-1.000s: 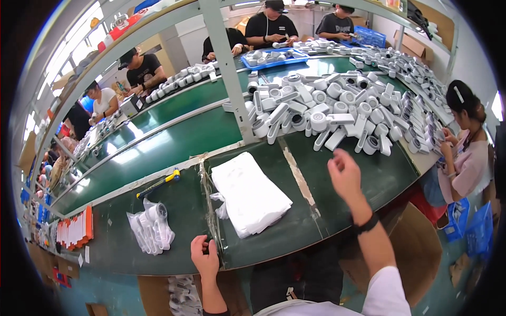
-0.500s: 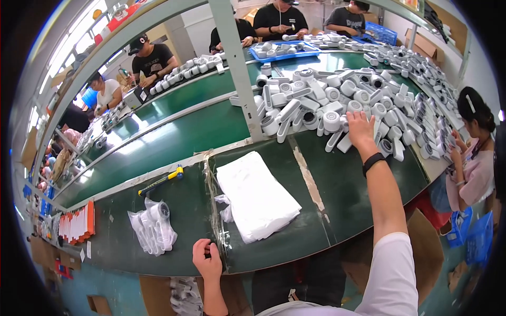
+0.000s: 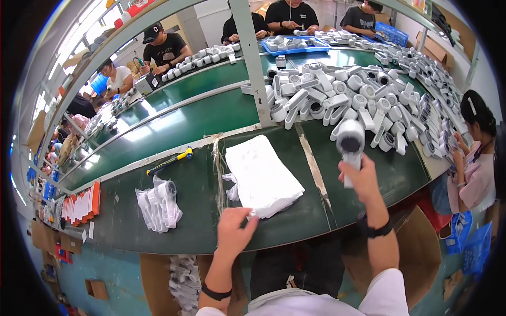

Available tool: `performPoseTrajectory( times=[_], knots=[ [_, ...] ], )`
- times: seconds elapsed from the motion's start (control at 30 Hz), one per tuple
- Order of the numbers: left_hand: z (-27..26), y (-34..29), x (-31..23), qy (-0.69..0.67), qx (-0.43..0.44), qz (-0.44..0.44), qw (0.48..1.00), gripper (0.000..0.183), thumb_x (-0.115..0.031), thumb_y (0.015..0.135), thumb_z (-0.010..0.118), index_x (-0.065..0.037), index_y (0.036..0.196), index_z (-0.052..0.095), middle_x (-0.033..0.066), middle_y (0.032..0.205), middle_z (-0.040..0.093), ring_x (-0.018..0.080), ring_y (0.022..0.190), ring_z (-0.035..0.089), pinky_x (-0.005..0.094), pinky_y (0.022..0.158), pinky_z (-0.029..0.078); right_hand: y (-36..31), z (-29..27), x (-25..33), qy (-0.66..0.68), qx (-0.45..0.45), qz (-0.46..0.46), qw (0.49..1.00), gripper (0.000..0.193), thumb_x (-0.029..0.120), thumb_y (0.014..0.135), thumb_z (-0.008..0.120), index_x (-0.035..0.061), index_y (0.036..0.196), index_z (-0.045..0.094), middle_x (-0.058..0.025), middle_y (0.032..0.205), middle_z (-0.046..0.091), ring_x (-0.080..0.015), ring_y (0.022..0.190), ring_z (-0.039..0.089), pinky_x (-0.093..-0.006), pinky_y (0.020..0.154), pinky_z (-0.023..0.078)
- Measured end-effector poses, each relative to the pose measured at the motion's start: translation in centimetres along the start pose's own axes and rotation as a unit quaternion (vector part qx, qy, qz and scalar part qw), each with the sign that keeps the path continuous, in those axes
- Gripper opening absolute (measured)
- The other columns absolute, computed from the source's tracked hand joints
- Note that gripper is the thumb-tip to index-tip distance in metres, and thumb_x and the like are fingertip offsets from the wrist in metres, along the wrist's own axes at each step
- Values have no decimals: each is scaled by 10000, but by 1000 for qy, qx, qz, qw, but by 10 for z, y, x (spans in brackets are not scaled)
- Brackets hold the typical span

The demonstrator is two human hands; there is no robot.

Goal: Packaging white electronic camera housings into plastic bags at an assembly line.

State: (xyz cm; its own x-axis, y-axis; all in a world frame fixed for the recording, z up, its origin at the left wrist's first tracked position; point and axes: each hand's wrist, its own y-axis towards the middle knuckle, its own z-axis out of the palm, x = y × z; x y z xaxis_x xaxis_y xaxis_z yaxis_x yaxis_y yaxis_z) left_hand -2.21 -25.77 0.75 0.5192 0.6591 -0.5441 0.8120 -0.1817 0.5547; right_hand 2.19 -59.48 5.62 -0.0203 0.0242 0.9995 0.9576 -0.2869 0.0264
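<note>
My right hand grips a white handheld fan by its handle, its round head upright with a dark opening facing me. It is held above the green table, in front of a large heap of similar white fans. My left hand is at the near corner of a stack of white plastic bags. Its thumb and forefinger are apart beside that corner; whether they touch the plastic is hard to see. Left of the stack, several fans lie wrapped in clear bags.
A yellow-and-black hammer lies behind the wrapped fans. Orange-edged cartons stand at the far left. A metal post rises at the table's back edge. Cardboard boxes stand below. Several people work around the belt, one at the right.
My right hand has lifted a fan from the heap and drawn it back toward me. My left hand has moved up and right to the stack of bags. The view has shifted slightly.
</note>
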Motion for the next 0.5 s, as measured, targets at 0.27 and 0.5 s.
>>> performPoseTrajectory(
  times=[0.27,0.5],
  knots=[
    [50,35,-9,109,81,64,989,199,-175,741,767,-70,890,688,65,793,642,274,764,573,385,689,462,-95,32,-37,106,27,100,989,218,88,796,738,9,952,607,-40,729,612,-128,538,588,-267,493,463],
    [51,44,-2,48,49,15,998,112,-142,831,681,-52,898,671,106,841,657,314,786,602,409,692,462,-105,49,-45,128,54,113,984,244,106,796,752,21,963,595,-37,739,611,-121,568,593,-263,517,463]
  ],
)
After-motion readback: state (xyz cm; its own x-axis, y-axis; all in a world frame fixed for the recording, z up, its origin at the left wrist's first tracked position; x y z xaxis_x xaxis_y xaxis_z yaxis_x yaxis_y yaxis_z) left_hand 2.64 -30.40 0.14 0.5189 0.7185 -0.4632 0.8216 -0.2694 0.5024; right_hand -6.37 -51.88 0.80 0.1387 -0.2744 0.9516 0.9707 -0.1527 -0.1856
